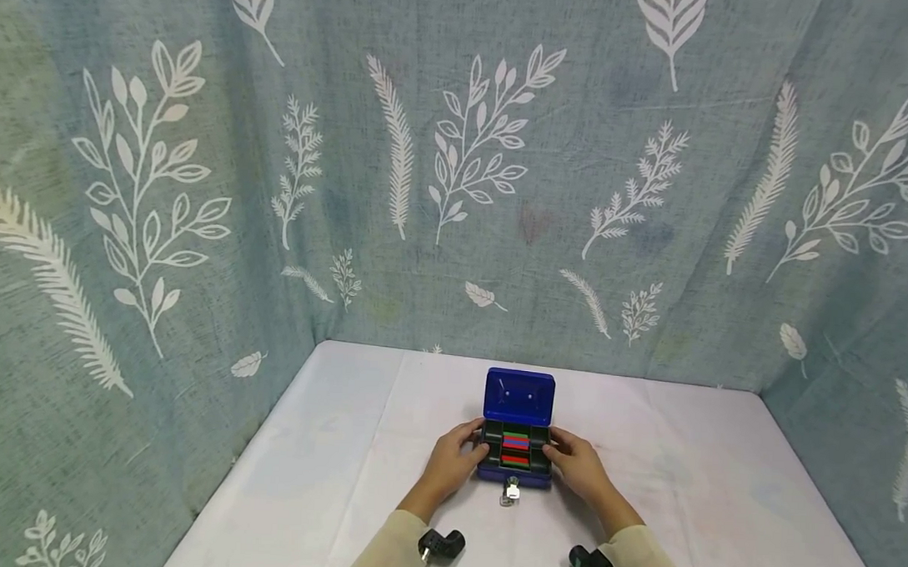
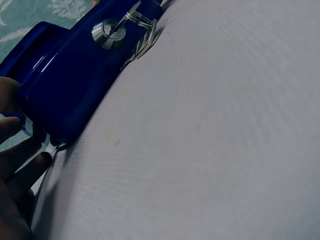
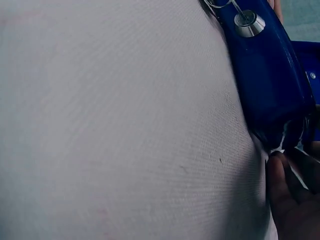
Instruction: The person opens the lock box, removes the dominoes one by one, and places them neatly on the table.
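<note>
A small blue cash box [image 1: 515, 478] stands on the table, its lid [image 1: 519, 396] raised at the back. Inside lies a black compartment tray [image 1: 493, 457] with red, green and blue strips in its middle section. My left hand [image 1: 449, 462] holds the box's left side, thumb at the top rim and fingers along the wall. On the opposite side, my right hand [image 1: 581, 468] grips in the same way. A key sits in the round silver lock [image 2: 108, 34] on the front, and a ring with more keys [image 2: 145, 41] hangs from it.
White cloth [image 1: 389, 423] covers the table around the box. A grey-green curtain [image 1: 502, 193] with white leaf prints stands behind the table and along both sides. Each sleeve end carries a black wrist device, one by the left cuff [image 1: 400, 539].
</note>
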### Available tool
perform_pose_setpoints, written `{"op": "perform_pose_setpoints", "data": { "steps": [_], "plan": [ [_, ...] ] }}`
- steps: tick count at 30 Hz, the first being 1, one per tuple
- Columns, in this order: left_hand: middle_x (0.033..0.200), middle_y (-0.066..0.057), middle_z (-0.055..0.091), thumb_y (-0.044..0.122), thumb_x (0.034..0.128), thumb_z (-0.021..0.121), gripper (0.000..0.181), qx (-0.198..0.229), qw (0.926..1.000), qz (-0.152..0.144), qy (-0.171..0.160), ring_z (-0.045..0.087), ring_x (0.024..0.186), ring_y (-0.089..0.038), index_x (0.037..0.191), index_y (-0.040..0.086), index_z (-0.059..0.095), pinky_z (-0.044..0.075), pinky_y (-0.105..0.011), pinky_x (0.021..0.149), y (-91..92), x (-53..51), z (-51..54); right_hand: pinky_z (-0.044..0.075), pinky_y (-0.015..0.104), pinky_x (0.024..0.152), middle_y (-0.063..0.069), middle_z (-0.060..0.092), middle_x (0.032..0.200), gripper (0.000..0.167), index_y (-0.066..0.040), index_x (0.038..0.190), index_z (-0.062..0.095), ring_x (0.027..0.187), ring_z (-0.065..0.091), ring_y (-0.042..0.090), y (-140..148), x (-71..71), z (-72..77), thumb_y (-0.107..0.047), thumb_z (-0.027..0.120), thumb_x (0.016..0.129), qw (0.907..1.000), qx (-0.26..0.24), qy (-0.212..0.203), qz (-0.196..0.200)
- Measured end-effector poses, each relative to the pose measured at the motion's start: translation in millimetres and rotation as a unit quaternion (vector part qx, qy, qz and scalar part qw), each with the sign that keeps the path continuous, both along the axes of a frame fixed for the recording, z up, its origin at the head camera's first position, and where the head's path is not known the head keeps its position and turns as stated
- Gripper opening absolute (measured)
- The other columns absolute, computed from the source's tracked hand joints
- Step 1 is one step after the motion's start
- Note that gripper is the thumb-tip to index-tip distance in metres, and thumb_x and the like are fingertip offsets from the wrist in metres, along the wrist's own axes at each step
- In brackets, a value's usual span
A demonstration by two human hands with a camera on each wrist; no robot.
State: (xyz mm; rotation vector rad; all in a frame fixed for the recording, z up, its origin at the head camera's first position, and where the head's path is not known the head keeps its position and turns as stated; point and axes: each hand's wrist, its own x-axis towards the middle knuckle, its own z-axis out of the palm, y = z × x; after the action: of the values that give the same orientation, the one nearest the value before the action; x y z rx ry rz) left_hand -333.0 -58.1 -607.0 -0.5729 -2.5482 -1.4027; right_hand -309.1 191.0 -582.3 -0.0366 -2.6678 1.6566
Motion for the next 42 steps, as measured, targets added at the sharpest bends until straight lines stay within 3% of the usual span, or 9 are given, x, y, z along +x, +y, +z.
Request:
{"op": "perform_pose_setpoints", "data": {
  "steps": [4,7,11,18,23,30,36,42],
  "plan": [
    [0.126,-0.009,0.063,0.022,0.0879,0.065,0.048,-0.028,0.9988,0.018,0.036,0.056,0.118,-0.028,0.133,0.005,0.059,0.025,-0.054,0.110,-0.1,-0.5,-0.2,0.041,0.050,0.101,0.025,0.054,0.133,0.049,0.007,0.137,0.050,0.122,0.053,0.038,-1.4,0.6,-2.3,-0.014,0.062,0.095,0.9999,-0.007,0.009,0.007],
    [0.125,-0.008,0.064,0.022,0.0868,0.063,0.048,-0.045,0.9975,0.029,0.045,0.056,0.118,-0.029,0.132,0.006,0.060,0.020,-0.058,0.111,-0.5,0.1,-0.4,0.041,0.050,0.101,0.024,0.055,0.132,0.049,0.006,0.137,0.051,0.122,0.053,0.037,-2.3,1.2,-5.7,-0.015,0.063,0.094,0.9997,-0.019,0.010,0.006],
    [0.128,-0.008,0.063,0.023,0.0872,0.063,0.049,-0.055,0.9976,0.030,0.030,0.055,0.121,-0.028,0.133,0.007,0.059,0.024,-0.053,0.111,-2.5,2.5,-1.2,0.044,0.048,0.099,0.023,0.056,0.132,0.049,0.005,0.136,0.052,0.121,0.054,0.036,-3.3,1.7,-9.2,-0.015,0.064,0.093,0.9994,-0.035,0.001,0.006],
    [0.129,-0.011,0.061,0.021,0.0893,0.067,0.049,0.021,0.9995,-0.002,-0.025,0.062,0.109,-0.025,0.135,0.006,0.058,0.043,-0.047,0.099,-4.9,4.2,-0.5,0.050,0.045,0.091,0.026,0.056,0.130,0.049,0.009,0.134,0.052,0.116,0.057,0.037,-2.5,2.7,-10.1,-0.012,0.065,0.092,0.9987,-0.047,0.012,0.010],
    [0.132,-0.010,0.059,0.024,0.0904,0.066,0.049,0.022,0.9991,-0.003,-0.037,0.060,0.112,-0.025,0.136,0.007,0.057,0.042,-0.048,0.101,-5.4,4.0,-1.2,0.051,0.044,0.091,0.026,0.055,0.131,0.050,0.008,0.134,0.052,0.117,0.057,0.036,-1.5,3.4,-8.7,-0.014,0.066,0.092,0.9989,-0.044,0.006,0.012],
    [0.132,-0.009,0.059,0.024,0.0901,0.066,0.050,0.028,0.9992,-0.009,-0.029,0.060,0.112,-0.025,0.137,0.008,0.057,0.041,-0.047,0.101,-1.8,1.2,-4.5,0.051,0.043,0.090,0.023,0.055,0.134,0.050,0.004,0.137,0.051,0.116,0.058,0.035,1.2,3.8,0.6,-0.017,0.065,0.094,0.9998,-0.003,-0.011,0.013],
    [0.128,-0.007,0.061,0.026,0.0893,0.065,0.051,-0.003,0.9998,0.006,-0.017,0.060,0.109,-0.022,0.137,0.009,0.057,0.043,-0.044,0.100,0.3,0.3,-5.2,0.052,0.042,0.089,0.021,0.054,0.135,0.051,0.003,0.139,0.049,0.117,0.058,0.034,1.6,3.9,1.8,-0.016,0.064,0.094,0.9997,0.000,-0.022,0.011],
    [0.124,-0.007,0.065,0.024,0.0879,0.064,0.050,-0.032,0.9991,0.018,0.020,0.060,0.110,-0.021,0.134,0.008,0.059,0.030,-0.045,0.110,1.6,-1.0,-4.4,0.051,0.042,0.090,0.022,0.054,0.136,0.053,0.003,0.140,0.048,0.119,0.056,0.035,1.2,2.7,0.6,-0.017,0.065,0.094,0.9995,-0.012,-0.026,0.011]
  ]
}}
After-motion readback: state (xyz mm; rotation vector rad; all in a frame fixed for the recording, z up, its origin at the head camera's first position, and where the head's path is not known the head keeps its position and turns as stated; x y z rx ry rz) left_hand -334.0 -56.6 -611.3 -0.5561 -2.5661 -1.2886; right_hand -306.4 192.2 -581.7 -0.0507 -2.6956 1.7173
